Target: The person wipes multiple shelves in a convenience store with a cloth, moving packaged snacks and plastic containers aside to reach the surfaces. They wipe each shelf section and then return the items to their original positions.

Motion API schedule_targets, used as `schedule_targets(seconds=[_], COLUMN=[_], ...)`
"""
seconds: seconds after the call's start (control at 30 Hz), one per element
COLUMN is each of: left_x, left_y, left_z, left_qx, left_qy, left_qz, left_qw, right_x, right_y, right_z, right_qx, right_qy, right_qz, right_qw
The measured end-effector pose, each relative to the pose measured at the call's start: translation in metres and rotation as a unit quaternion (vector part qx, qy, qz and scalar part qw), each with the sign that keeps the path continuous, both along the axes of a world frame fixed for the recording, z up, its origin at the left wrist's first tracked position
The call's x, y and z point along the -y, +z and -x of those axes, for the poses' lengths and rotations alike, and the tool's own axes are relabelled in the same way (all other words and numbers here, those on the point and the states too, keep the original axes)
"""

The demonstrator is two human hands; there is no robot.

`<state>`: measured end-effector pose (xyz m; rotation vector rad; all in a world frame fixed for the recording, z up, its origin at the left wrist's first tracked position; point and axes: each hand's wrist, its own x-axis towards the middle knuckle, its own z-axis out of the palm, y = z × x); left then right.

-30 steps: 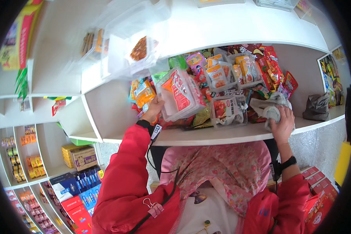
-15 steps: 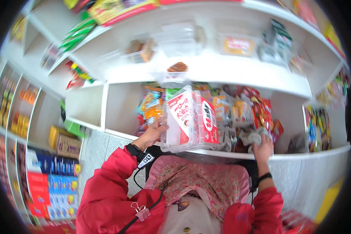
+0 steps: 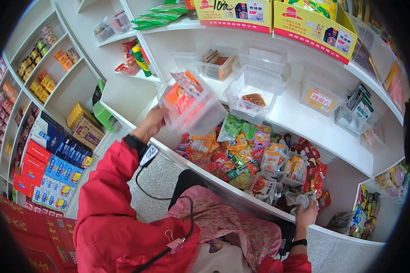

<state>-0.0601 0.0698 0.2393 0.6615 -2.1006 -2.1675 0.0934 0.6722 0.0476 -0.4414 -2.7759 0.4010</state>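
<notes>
My left hand (image 3: 151,123) grips the near side of a clear plastic box (image 3: 200,116), lifted and tilted above the left part of a low white bin (image 3: 344,193). Red and orange printed packaging (image 3: 184,93) shows at the box's mouth. Closed around a crumpled grey-white cloth (image 3: 299,199), my right hand (image 3: 308,214) is at the bin's front edge, beside red snack packets (image 3: 315,177). Many colourful small packets (image 3: 239,157) lie heaped in the bin beneath both hands.
On the shelf above the bin stand a clear tub with brown food (image 3: 253,98), another with a yellow label (image 3: 321,99) and one holding green packets (image 3: 363,109). Yellow display boxes (image 3: 234,16) line the upper shelf. A green stool (image 3: 103,116) and stacked cartons (image 3: 84,125) stand left.
The view has turned. My left hand has carried the clear box leftward and up from over the packets, tipping it differently. My right hand keeps the cloth near the bin's front edge.
</notes>
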Motion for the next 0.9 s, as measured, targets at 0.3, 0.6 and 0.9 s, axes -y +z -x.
schedule_targets(seconds=[0.3, 0.6, 0.9], left_x=[0.011, -0.004, 0.006], left_y=[-0.011, 0.001, -0.030], left_z=[0.148, 0.148, 0.149], left_qx=[-0.077, -0.083, -0.140], left_qy=[0.156, 0.087, 0.150], left_qz=[-0.022, -0.051, -0.107], left_qw=[0.985, 0.991, 0.973], right_x=[0.003, -0.002, -0.001], right_y=[0.000, -0.006, -0.001], right_z=[0.000, 0.001, 0.003], right_qx=[-0.004, 0.008, 0.006], right_qy=[-0.005, -0.003, 0.017], right_qz=[-0.024, -0.008, 0.001], right_qw=[1.000, 1.000, 1.000])
